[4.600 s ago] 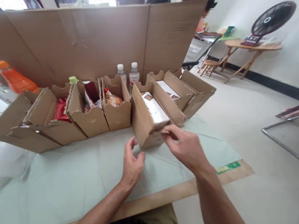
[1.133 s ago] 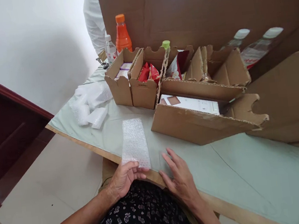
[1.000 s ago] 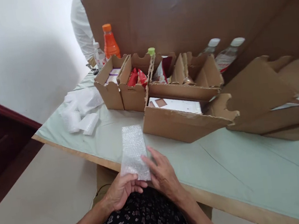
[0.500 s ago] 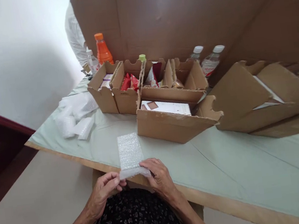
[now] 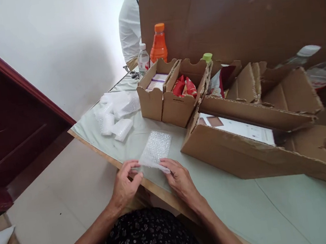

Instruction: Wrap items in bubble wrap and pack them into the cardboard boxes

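Note:
A small bubble-wrap bag [image 5: 156,148] lies flat on the pale green table cover [image 5: 244,203] near the table's front edge. My left hand [image 5: 125,183] pinches its near left corner. My right hand [image 5: 179,178] pinches the near right corner, fingers closed on the bag's open end. Just to the right stands a long cardboard box [image 5: 244,155] with a white flat carton [image 5: 238,128] inside it.
A heap of more bubble-wrap bags [image 5: 116,112] lies at the far left of the table. A row of open cardboard boxes [image 5: 174,97] holds red snack packs [image 5: 185,87]. An orange drink bottle [image 5: 158,44], a water bottle [image 5: 142,59] and a tall cardboard sheet [image 5: 227,15] stand behind. A person in white [image 5: 128,23] stands beyond.
I fetched a bubble-wrap bag and laid it in front of me. Over the last second both hands closed on its near edge. My view swung left and closer to the table.

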Tool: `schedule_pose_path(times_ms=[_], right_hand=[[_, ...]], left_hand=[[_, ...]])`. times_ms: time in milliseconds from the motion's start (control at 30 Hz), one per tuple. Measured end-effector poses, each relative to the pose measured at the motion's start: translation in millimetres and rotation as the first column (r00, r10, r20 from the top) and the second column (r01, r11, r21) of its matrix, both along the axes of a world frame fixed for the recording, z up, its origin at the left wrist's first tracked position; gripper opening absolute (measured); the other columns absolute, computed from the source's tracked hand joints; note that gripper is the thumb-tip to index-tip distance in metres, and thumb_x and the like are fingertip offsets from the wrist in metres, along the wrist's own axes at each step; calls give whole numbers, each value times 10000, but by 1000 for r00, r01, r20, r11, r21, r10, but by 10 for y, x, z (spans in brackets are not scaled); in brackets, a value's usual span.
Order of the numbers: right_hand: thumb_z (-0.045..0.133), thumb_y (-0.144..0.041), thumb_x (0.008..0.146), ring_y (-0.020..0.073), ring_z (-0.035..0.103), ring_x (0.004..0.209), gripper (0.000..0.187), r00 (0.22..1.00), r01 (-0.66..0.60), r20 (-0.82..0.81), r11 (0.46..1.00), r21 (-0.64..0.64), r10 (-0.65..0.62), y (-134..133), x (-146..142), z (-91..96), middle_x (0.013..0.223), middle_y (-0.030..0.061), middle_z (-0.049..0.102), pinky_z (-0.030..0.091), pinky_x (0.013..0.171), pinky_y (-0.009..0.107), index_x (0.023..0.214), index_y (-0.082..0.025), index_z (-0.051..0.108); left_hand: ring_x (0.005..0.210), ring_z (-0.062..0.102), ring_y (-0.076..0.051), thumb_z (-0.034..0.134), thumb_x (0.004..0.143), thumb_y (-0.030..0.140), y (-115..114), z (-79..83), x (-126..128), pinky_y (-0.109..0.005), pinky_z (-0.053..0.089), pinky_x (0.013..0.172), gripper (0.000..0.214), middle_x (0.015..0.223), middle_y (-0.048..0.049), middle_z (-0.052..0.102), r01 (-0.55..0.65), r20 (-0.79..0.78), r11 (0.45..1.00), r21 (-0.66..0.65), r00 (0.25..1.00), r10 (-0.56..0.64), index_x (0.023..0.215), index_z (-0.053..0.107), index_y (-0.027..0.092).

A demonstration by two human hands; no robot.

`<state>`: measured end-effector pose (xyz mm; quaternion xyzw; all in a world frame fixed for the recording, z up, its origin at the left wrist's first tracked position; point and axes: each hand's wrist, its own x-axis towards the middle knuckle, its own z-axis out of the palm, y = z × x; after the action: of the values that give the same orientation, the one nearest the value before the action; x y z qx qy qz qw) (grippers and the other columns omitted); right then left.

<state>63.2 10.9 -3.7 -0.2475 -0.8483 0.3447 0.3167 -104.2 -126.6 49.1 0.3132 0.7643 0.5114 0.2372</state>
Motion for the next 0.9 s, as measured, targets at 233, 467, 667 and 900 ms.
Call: schedule_pose_path(times_ms=[233,467,667,900], right_hand=[[463,-41,881,249,701,1213,476,1000,25,17,999,37,-26,348,-760,-62,1321,87,741,570,1079,457,1180,-239,776],[590,-49,815,323,602,1349,439,982,-125,156,984,129,105,451,-1027,-95,1329,124,733,496,1121,562,1163,-236,780],[531,35,786,314,544,1417,566,927,-189,364,950,249,89,437,-1007,-69,1462,107,656,469,1134,503,1244,-223,743],[468,43,893,284,530,1423,488,897,-263,413,943,206,159,751,-1650,73,1506,110,617,452,1149,463,1201,-208,752]], left_hand=[[729,603,-209,675,763,450,435,69,-1231,-315,469,731,248,789,-28,688,-248,-268,964,-95,939,215,824,730,217],[673,599,-179,674,809,373,909,-44,-1518,-275,435,670,226,626,11,641,-248,-280,964,-99,936,213,681,709,190],[779,655,-185,650,841,344,830,-69,-1470,-284,533,795,263,855,-31,717,-222,-327,975,-10,922,206,985,794,179],[1163,628,-330,660,802,310,667,22,-2023,-448,479,1067,333,1184,-158,681,-416,-424,909,-20,827,369,1083,747,153]])
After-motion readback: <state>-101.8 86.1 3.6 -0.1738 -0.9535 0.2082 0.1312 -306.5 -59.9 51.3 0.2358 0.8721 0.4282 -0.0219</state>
